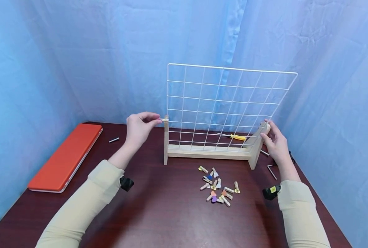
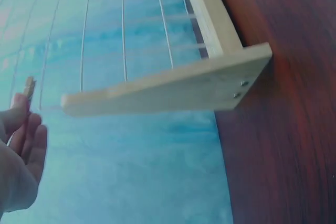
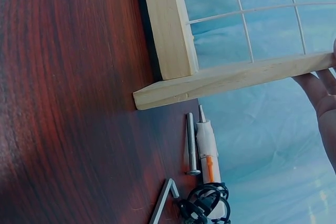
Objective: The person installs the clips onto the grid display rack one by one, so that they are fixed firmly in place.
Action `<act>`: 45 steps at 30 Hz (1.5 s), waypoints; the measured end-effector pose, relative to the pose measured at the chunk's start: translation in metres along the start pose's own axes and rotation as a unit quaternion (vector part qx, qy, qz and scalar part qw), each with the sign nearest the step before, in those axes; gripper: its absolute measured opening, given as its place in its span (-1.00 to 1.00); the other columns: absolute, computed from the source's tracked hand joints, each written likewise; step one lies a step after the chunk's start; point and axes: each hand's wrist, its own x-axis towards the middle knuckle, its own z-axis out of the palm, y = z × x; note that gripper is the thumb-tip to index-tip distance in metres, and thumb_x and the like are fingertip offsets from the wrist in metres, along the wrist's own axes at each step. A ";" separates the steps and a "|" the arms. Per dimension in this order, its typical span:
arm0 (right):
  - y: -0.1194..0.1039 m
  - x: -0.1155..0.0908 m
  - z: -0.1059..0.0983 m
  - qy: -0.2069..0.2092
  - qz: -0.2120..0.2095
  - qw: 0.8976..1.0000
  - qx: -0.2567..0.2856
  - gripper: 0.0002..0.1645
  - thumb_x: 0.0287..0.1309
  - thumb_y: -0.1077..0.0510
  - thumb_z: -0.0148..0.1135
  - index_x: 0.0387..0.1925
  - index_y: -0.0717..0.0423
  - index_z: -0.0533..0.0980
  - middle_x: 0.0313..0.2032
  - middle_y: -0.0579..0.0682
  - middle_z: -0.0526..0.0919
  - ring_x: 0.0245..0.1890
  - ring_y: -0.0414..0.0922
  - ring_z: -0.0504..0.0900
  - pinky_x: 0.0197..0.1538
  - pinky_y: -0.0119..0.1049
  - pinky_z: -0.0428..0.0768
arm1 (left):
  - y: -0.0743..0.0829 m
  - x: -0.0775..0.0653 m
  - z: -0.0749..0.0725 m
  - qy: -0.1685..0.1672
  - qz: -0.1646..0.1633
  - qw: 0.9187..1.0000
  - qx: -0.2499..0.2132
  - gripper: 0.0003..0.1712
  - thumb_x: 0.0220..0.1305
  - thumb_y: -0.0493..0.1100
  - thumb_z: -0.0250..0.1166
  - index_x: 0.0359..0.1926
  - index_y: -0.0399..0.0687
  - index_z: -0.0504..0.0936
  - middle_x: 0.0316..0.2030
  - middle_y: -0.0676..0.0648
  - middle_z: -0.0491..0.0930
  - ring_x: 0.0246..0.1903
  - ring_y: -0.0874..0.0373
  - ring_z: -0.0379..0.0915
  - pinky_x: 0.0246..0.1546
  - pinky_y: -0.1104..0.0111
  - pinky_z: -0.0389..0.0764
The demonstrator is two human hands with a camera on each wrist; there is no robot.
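A small wooden clothespin [image 2: 30, 84] is pinched between the thumb and fingers of my left hand [image 1: 138, 129]. It lies beside the top of the left wooden upright [image 1: 166, 141]; whether it touches the upright or the wire, I cannot tell. A white wire grid [image 1: 231, 68] stands in a wooden frame with a crossbar [image 1: 208, 154]. My right hand [image 1: 278, 143] grips the right upright [image 1: 256, 151] near its top, thumb in front and fingers behind. Several clothespins with coloured hearts [image 1: 214, 199] are scattered in front of the frame.
A red-orange case [image 1: 67, 155] lies on the left, near a bolt [image 1: 113, 140]. Behind the grid is a yellow-handled screwdriver [image 1: 238, 137]. To the right are a hex key [image 3: 164, 200], another bolt [image 3: 191, 142] and a white tool with black cord [image 3: 208, 145]. Blue curtains [image 1: 125, 51] surround the table.
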 end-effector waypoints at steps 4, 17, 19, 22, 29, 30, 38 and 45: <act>0.001 0.000 0.000 0.000 -0.008 1.000 0.008 -0.36 0.20 0.12 0.04 0.27 -0.35 0.13 0.19 0.11 0.34 0.12 -0.20 0.38 -0.10 -0.74 0.34 | -0.010 0.009 0.000 0.054 -0.001 0.999 -0.002 -0.82 -0.14 -0.11 0.43 -0.41 -0.02 0.72 -0.50 0.03 0.66 -0.55 0.35 0.51 -0.55 0.53 0.47; 0.002 0.000 0.001 0.001 -0.014 1.000 0.000 -0.35 0.19 0.12 0.05 0.26 -0.38 0.14 0.15 0.12 0.39 0.04 -0.35 0.39 -0.15 -0.76 0.34 | -0.014 0.025 0.013 0.055 -0.034 0.997 0.035 -0.81 -0.11 -0.03 0.39 -0.43 0.02 0.72 -0.51 0.04 0.66 -0.51 0.32 0.52 -0.47 0.48 0.50; 0.002 0.000 0.001 0.002 -0.014 1.000 0.004 -0.35 0.18 0.12 0.06 0.26 -0.39 0.14 0.14 0.12 0.39 0.02 -0.39 0.39 -0.15 -0.76 0.35 | -0.012 0.026 0.016 0.055 -0.032 0.997 0.035 -0.80 -0.11 -0.02 0.39 -0.43 0.01 0.72 -0.52 0.04 0.66 -0.52 0.31 0.52 -0.48 0.47 0.50; 0.000 0.000 0.001 0.003 -0.015 1.000 0.007 -0.35 0.18 0.15 0.07 0.26 -0.36 0.15 0.13 0.14 0.40 0.02 -0.36 0.40 -0.16 -0.76 0.35 | -0.011 0.027 0.019 0.055 -0.028 0.998 0.033 -0.78 -0.12 -0.02 0.40 -0.43 -0.02 0.72 -0.52 0.03 0.66 -0.54 0.29 0.52 -0.51 0.47 0.48; -0.021 -0.005 -0.002 0.003 -0.012 1.000 0.019 -0.34 0.17 0.24 0.07 0.27 -0.23 0.18 0.12 0.23 0.39 0.03 -0.07 0.44 -0.18 -0.77 0.35 | -0.010 0.023 0.018 0.056 -0.009 0.998 0.012 -0.74 -0.12 -0.10 0.41 -0.32 -0.04 0.70 -0.46 -0.02 0.66 -0.49 0.25 0.53 -0.44 0.46 0.50; -0.025 -0.005 -0.002 0.002 -0.013 1.000 0.020 -0.34 0.17 0.25 0.06 0.27 -0.20 0.17 0.12 0.24 0.38 0.04 -0.04 0.43 -0.17 -0.76 0.36 | -0.009 0.021 0.017 0.063 -0.001 0.998 0.006 -0.73 -0.13 -0.11 0.42 -0.30 -0.05 0.70 -0.44 -0.03 0.65 -0.48 0.23 0.53 -0.42 0.44 0.51; -0.032 -0.007 -0.005 -0.003 -0.015 0.999 0.029 -0.35 0.18 0.26 0.05 0.28 -0.17 0.17 0.13 0.26 0.37 0.04 -0.16 0.42 -0.16 -0.75 0.37 | 0.003 -0.019 0.032 0.011 0.060 0.998 -0.001 -0.64 -0.18 -0.08 0.45 -0.26 -0.06 0.68 -0.39 0.02 0.57 -0.49 0.22 0.42 -0.49 0.46 0.49; -0.032 -0.007 -0.006 0.002 -0.018 0.999 0.031 -0.36 0.17 0.26 0.06 0.27 -0.16 0.19 0.09 0.28 0.40 -0.05 -0.36 0.42 -0.19 -0.75 0.37 | 0.001 -0.079 0.075 -0.205 0.080 0.975 0.018 -0.53 -0.24 -0.03 0.47 -0.21 -0.08 0.64 -0.40 0.00 0.59 -0.38 0.17 0.46 -0.34 0.34 0.50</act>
